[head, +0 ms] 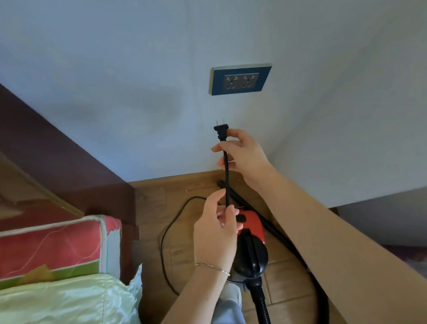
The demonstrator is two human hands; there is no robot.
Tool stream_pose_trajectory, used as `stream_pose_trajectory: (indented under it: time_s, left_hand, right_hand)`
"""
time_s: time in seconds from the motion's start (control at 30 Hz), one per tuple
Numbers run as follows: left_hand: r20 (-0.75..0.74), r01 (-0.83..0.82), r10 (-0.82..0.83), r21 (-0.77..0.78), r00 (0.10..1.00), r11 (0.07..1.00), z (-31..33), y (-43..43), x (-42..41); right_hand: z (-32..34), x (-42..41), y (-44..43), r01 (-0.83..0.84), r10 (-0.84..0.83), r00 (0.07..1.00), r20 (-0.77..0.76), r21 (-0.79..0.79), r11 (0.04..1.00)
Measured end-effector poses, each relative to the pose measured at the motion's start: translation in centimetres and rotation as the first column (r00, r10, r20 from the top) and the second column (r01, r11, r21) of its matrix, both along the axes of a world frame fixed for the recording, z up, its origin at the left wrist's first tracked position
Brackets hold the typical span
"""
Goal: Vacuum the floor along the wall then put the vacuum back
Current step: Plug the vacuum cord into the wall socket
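Head view, nearest first: the vacuum (251, 238), red and black, sits on the wooden floor (183, 251) close to the foot of the wall, its hose (263, 308) running off toward the bottom edge. Just above it my left hand (217, 235) pinches the black cord (225, 176) between thumb and fingertips. Slack cord loops across the floor to the left, near the mattress (43, 252).

Further up, my right hand (245, 156) has its thumb and fingers curled round the same cord just under the plug (221, 133). The two prongs point upward and touch nothing. Beyond that, on the wall (123, 66), the socket (240, 80) sits above the plug and apart from it, with nothing in either outlet.

I read this as the power step. The plug is out, so no vacuuming along the wall can run yet. It looks like plugging in to start, though unplugging at the end can't be ruled out.

If it is the start, the next move calls for raising the right hand, turning the prongs to face the plate, lining them up with a two-slot opening and pushing straight in. The left hand would feed slack so the cord doesn't drag the vacuum.
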State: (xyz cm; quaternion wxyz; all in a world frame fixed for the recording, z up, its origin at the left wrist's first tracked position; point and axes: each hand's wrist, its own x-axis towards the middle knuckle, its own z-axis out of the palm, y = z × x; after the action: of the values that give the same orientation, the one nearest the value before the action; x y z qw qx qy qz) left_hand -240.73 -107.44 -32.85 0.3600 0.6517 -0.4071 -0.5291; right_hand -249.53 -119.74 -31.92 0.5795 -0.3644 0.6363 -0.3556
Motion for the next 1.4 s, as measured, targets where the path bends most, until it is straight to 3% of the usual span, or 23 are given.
stream_pose_trajectory:
  time_s: [0.3,0.67,0.87,1.4]
  left_hand:
    - [-0.116,-0.128,0.13,0.028,0.985,0.991,-0.5,-5.3,-4.7]
    - [-0.118,-0.202,0.2,-0.001,0.973,0.979,0.1,-7.9,-4.8]
    - [-0.112,-0.183,0.183,0.011,0.977,0.983,0.3,-8.2,-5.0]
    - [-0.141,-0.156,0.157,0.018,0.977,0.988,0.2,-8.8,-5.1]
  right_hand:
    - [-0.3,-3.1,-5.6,0.014,-0.015,0.999,0.044,0.018,1.0]
    - [0.1,-2.9,-8.1,0.069,-0.065,0.993,0.101,-0.036,0.997]
    - [0.3,-2.9,-8.2,0.11,-0.107,0.99,0.088,-0.032,0.993]
    - [1.1,-2.4,-9.3,0.207,-0.2,0.951,0.235,-0.003,0.978]
